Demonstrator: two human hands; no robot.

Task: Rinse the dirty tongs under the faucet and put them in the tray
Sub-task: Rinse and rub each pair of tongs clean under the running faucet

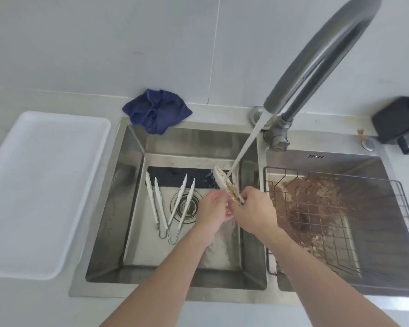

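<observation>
Over the left sink basin [132, 208] both my hands hold one pair of white tongs [222, 180] smeared with brown food bits. My left hand [214, 208] grips the handle end, and my right hand [254, 208] pinches the dirty arm. Water from the grey faucet [316, 55] runs in a stream [246, 142] onto the tong tips. Two more white tongs [156, 199] [182, 204] lie on the basin floor beside the drain [185, 205]. The white tray [45, 190] sits on the counter at the left with nothing on it.
A crumpled blue cloth [157, 110] hangs over the sink's back rim. The right basin holds a wire rack [340, 220] above brown stains. A black appliance [401, 123] stands at the far right on the counter. A dark mat [175, 177] lies at the basin's back.
</observation>
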